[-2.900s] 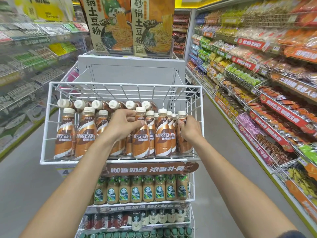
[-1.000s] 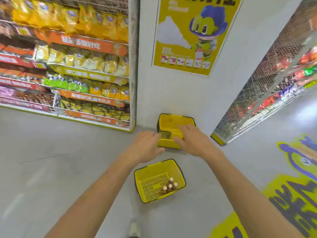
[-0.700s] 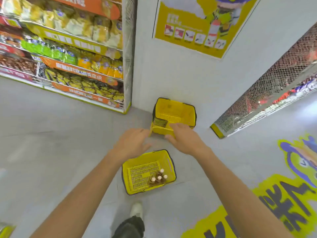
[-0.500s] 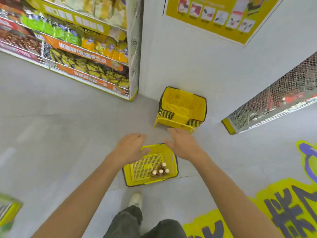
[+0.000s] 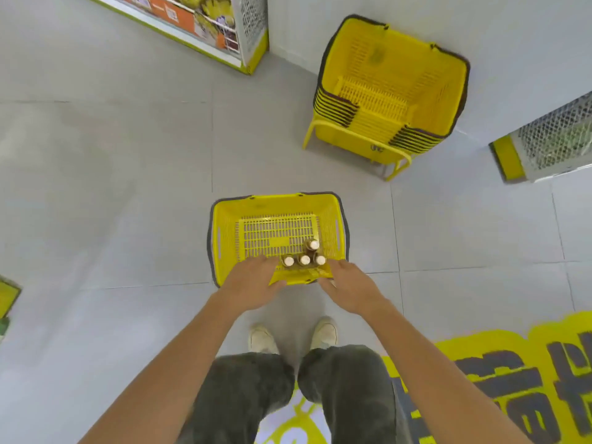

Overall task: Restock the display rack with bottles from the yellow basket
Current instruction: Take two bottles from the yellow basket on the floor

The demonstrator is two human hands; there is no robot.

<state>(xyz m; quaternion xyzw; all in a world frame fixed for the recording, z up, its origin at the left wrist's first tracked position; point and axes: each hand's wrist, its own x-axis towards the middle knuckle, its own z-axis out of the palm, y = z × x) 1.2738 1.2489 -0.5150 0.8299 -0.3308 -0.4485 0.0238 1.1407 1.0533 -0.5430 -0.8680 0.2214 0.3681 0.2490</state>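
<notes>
Four white-capped bottles [image 5: 304, 259] stand upright, clustered in the near right corner of the yellow basket [image 5: 224, 232], which sits on the grey tiled floor [image 5: 128, 187]. The left hand [image 5: 253, 283] and right hand [image 5: 349, 290] reach over its near rim, either side of the bottles, fingers loosely extended and gripping nothing. Whether they touch the rim is unclear. A stack of yellow baskets [image 5: 390, 84] stands beyond, well apart.

Bare forearms [image 5: 179, 357], dark grey-green trousers [image 5: 243, 398], pale off-white shoes [image 5: 262, 339]
</notes>
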